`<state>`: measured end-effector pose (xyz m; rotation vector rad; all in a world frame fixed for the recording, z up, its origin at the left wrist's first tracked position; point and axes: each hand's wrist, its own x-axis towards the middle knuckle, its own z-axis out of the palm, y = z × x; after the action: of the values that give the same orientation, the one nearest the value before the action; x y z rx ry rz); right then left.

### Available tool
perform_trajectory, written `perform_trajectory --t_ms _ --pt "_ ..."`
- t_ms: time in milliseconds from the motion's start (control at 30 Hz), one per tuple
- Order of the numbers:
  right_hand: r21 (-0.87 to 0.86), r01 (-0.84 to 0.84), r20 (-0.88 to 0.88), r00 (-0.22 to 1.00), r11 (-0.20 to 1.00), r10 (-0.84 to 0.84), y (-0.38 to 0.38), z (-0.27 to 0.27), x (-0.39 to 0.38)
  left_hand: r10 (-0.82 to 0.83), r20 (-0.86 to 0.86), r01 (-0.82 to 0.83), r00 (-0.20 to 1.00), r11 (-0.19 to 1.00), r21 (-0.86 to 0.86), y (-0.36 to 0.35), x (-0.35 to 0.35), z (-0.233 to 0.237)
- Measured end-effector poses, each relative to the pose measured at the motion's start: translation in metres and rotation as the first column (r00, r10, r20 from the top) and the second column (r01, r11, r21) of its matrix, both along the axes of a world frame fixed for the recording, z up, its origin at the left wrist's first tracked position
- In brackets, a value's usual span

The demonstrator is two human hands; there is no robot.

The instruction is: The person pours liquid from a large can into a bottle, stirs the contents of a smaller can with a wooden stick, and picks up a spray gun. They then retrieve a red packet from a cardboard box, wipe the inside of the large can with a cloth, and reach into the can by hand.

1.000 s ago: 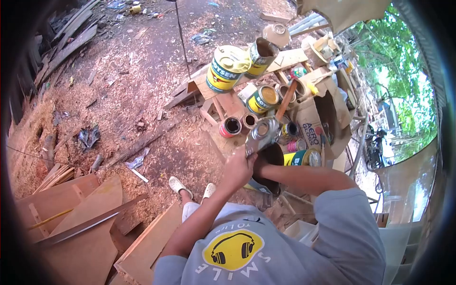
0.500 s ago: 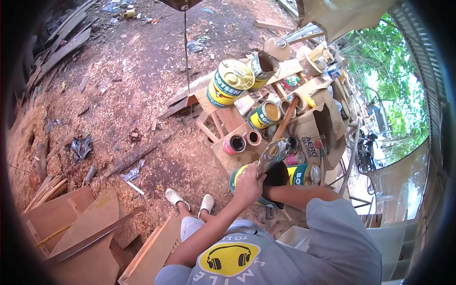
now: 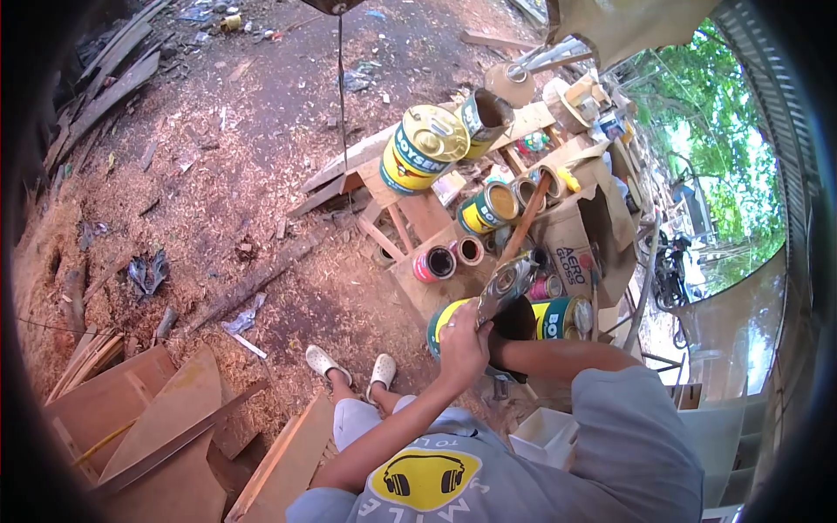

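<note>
My left hand (image 3: pixel 462 344) is closed on the near edge of a round metal lid (image 3: pixel 506 281). The lid stands tilted above the dark opening of a large yellow and green can (image 3: pixel 445 321). From the right, my right forearm (image 3: pixel 558 357) reaches to the can's near side; its hand is mostly hidden behind my left hand and the can. Another yellow and green can (image 3: pixel 553 320) stands just right of the opening. Beyond the lid are two small open cans, one with dark contents (image 3: pixel 440 261) and one with a brown inside (image 3: pixel 468 251).
A large Boysen can (image 3: pixel 418 157) and an open can (image 3: pixel 484 122) stand farther back on the wooden bench (image 3: pixel 427 218). A wooden stick (image 3: pixel 527 213) leans near an Aero Gloss carton (image 3: pixel 567 253). Wood panels (image 3: pixel 166 418) lie at lower left; a white container (image 3: pixel 542 436) is near my body.
The view has shifted slightly. My left hand and the lid remain together over the large can, with little visible change between them.
</note>
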<state>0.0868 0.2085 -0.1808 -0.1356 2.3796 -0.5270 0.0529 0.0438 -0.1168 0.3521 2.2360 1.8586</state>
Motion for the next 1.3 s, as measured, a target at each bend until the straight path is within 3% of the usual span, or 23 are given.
perform_trajectory --t_ms 167,267,400,533,800,833,933,967,1167,1300 --pt "0.004 -0.020 0.017 1.000 1.000 0.020 -0.001 0.002 0.005 0.004 0.011 -0.004 1.000 1.000 0.028 0.006 0.002 -0.008" --pt "0.007 -0.061 0.020 0.998 0.998 0.061 0.000 0.003 0.001 0.093 -0.137 -0.088 0.986 0.995 0.044 0.009 0.002 -0.007" --pt "0.014 -0.130 0.053 0.990 0.991 0.129 0.002 0.004 -0.010 0.006 -0.063 -0.004 0.998 0.999 0.033 0.011 0.003 -0.016" --pt "0.020 -0.239 0.121 0.964 0.971 0.235 0.010 0.013 -0.025 0.023 -0.054 -0.021 0.998 0.999 0.031 0.012 0.001 -0.014" --pt "-0.011 -0.547 0.450 0.745 0.837 0.493 -0.002 0.076 -0.056 0.056 -0.115 -0.053 0.992 0.998 0.025 0.013 -0.001 -0.013" --pt "-0.019 -0.605 0.390 0.729 0.796 0.563 0.001 0.083 -0.057 0.048 -0.117 -0.047 0.992 0.999 0.014 0.012 -0.003 -0.010" --pt "0.071 -0.683 0.724 0.536 0.727 0.433 -0.001 0.101 -0.069 0.005 -0.107 -0.007 0.994 1.000 -0.020 0.014 -0.005 -0.009" --pt "0.118 -0.645 0.675 0.610 0.755 0.415 0.005 0.099 -0.063 -0.010 -0.101 0.006 0.995 0.999 -0.034 0.015 -0.006 -0.009" --pt "0.198 -0.474 0.686 0.692 0.858 0.225 0.001 0.128 -0.067 -0.004 -0.140 -0.007 0.990 0.997 -0.080 0.016 -0.003 -0.010" --pt "0.187 -0.341 0.601 0.781 0.921 0.167 0.006 0.124 -0.055 -0.011 -0.116 0.000 0.993 0.996 -0.093 0.018 -0.001 -0.010"
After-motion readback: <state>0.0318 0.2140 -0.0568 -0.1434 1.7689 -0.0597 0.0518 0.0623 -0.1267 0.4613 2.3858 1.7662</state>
